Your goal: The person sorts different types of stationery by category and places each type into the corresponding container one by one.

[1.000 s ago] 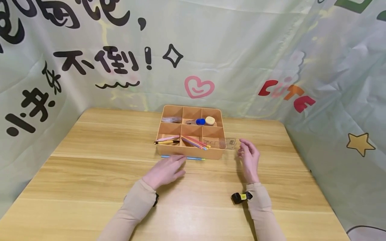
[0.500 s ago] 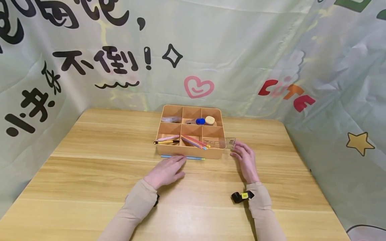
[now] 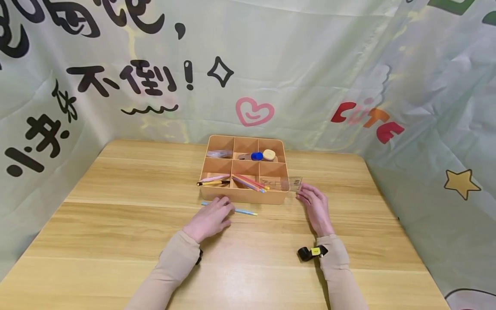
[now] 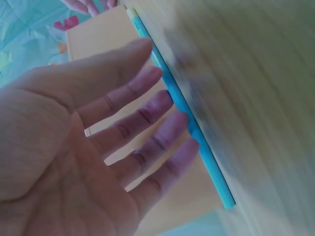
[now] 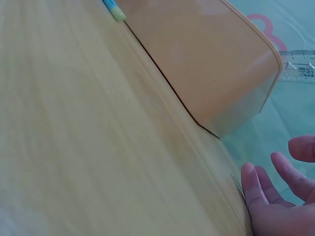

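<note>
A light blue pencil (image 3: 246, 212) with a yellowish end lies on the table in front of the tan divided organizer tray (image 3: 252, 196). My left hand (image 3: 209, 219) reaches over its middle, and in the left wrist view the loosely extended fingertips touch the pencil (image 4: 214, 172). A clear ruler (image 3: 296, 182) sticks out past the tray's right wall. Just below the ruler's end is my right hand (image 3: 315, 206). Its relaxed fingers hold nothing; in the right wrist view a gap shows between them and the ruler (image 5: 301, 66).
Several coloured pencils (image 3: 248, 182) and a yellow-and-black pen (image 3: 214, 183) lean in the front compartments. At the back are a blue-capped item (image 3: 256, 156), a round cream-coloured item (image 3: 269, 155) and a clear packet (image 3: 219, 153). A printed cloth (image 3: 310, 64) hangs behind the wooden table.
My left hand has drawn back slightly to the left, and the blue pencil has come away from the tray's front wall and turned aslant. The right hand has moved left toward the ruler's end.
</note>
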Demonstrator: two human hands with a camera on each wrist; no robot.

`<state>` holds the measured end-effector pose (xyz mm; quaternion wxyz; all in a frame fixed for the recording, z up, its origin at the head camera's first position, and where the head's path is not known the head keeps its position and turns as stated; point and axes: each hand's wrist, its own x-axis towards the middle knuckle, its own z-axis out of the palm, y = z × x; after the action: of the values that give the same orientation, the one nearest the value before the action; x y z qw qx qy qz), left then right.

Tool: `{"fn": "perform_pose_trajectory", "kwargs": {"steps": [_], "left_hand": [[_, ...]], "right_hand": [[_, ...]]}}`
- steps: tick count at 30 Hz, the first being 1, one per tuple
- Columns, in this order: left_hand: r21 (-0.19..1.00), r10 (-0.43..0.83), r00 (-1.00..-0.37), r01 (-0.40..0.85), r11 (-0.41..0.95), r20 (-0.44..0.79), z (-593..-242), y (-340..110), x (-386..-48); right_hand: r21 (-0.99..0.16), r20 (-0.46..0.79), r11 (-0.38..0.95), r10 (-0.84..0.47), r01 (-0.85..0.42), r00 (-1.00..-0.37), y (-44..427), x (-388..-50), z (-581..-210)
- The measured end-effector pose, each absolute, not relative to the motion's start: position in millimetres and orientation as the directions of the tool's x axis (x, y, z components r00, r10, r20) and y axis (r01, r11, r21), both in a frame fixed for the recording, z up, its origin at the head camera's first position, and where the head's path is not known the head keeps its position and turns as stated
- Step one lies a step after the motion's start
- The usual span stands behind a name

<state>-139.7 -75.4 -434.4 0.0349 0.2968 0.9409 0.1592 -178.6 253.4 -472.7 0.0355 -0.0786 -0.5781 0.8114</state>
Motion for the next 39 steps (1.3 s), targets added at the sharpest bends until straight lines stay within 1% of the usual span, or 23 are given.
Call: {"fn": "perform_pose_trajectory", "kwargs": {"steps": [8,11,16,25,35,39], "left_hand": [[0.389,0.574,-0.809,0.574,0.721,0.131,-439.4,-86.2,-146.8],[0.432,0.57,-0.812,0.562,0.705,0.126,-440.9,-89.3,-149.8],[0.484,0.593,-0.797,0.568,0.666,0.119,-443.2,-95.2,-153.3],[0.461,0.634,-0.765,0.606,0.648,0.114,-442.3,-104.6,-155.7],[0.447,0.685,-0.709,0.673,0.589,0.165,-438.0,-108.9,-155.7],[0.441,0.687,-0.705,0.681,0.585,0.177,-433.4,-110.6,-152.0]], "right_hand": [[-0.938,-0.076,-0.346,0.141,0.022,-0.987,254.8,-179.5,-474.5],[-0.936,-0.063,-0.351,0.14,0.01,-0.988,254.3,-179.3,-474.6],[-0.935,-0.056,-0.354,0.142,0.002,-0.988,253.7,-178.5,-475.0],[-0.932,-0.076,-0.363,0.14,0.02,-0.987,254.0,-178.3,-474.3],[-0.933,-0.092,-0.359,0.149,0.033,-0.985,254.5,-178.4,-474.1],[-0.933,-0.085,-0.359,0.145,0.027,-0.986,254.3,-177.8,-474.1]]}}
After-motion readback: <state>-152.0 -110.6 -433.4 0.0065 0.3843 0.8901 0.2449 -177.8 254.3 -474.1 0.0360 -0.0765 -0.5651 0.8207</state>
